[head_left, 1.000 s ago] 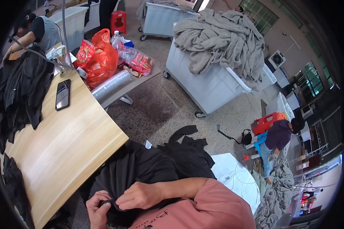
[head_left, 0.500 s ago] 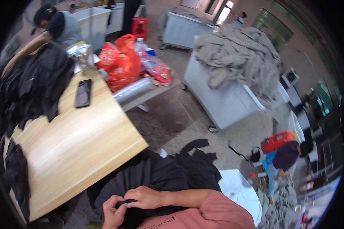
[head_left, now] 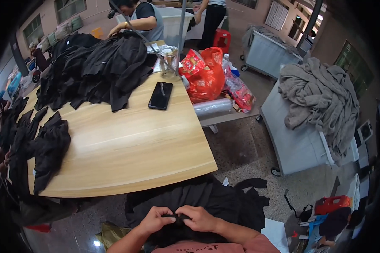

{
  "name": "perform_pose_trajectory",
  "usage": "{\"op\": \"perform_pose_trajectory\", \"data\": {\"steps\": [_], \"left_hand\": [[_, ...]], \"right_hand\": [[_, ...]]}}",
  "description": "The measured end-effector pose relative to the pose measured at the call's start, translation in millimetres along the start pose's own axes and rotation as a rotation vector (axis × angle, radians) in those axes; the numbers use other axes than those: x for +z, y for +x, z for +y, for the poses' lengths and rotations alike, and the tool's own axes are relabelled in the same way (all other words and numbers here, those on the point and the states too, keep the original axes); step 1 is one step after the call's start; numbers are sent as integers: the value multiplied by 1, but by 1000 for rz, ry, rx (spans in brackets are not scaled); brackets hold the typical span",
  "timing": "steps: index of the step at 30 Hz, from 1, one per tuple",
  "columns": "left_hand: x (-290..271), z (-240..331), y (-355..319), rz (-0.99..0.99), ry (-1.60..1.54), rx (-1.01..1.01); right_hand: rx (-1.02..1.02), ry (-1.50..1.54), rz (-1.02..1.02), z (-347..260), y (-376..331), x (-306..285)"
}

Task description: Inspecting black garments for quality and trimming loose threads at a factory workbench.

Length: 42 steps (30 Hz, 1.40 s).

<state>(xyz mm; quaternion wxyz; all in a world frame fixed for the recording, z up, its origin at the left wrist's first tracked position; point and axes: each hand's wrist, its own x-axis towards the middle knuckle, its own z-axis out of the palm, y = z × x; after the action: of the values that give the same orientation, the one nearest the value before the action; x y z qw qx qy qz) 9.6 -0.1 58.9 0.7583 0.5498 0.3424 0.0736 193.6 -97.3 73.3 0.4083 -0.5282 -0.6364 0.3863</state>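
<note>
Black cloth (head_left: pixel 176 231), matte, soft, bunched, small folded section pinched between thumbs and fingers of left hand (head_left: pixel 156 219) and right hand (head_left: pixel 199 218), remainder hanging loosely creased below, in front of the torso, continuity with black fabric heap (head_left: pixel 202 192) just beyond not discernible.

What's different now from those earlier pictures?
The view swung left, so the pale wooden table now sits further right in the picture. The left hand and right hand still pinch the black cloth; neither let go. The flat black phone stays on the table, the crumpled grey fabric in its pale wheeled bin.
</note>
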Motion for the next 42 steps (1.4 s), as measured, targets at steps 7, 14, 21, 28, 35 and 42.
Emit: {"op": "perform_pose_trajectory", "data": {"steps": [7, 14, 21, 28, 35, 42], "left_hand": [[-7, -2, -1, 2, -259, 56], [5, -2, 3, 39, -50, 121], [4, 1, -4, -4, -90, 174], [2, 0, -4, -22, -172, 225], [2, -8, -4, 1, -209, 225], [1, -17, -5, 40, -176, 218]], "right_hand": [[-279, -137, 107, -3, 5, -16], [-575, -347, -52, -15, 6, 3], [-574, -432, 78, -13, 7, 8], [-523, -480, 190, -16, 8, 11], [-501, -511, 160, -14, 10, 9], [-356, -418, 112, -13, 12, 11]]}}
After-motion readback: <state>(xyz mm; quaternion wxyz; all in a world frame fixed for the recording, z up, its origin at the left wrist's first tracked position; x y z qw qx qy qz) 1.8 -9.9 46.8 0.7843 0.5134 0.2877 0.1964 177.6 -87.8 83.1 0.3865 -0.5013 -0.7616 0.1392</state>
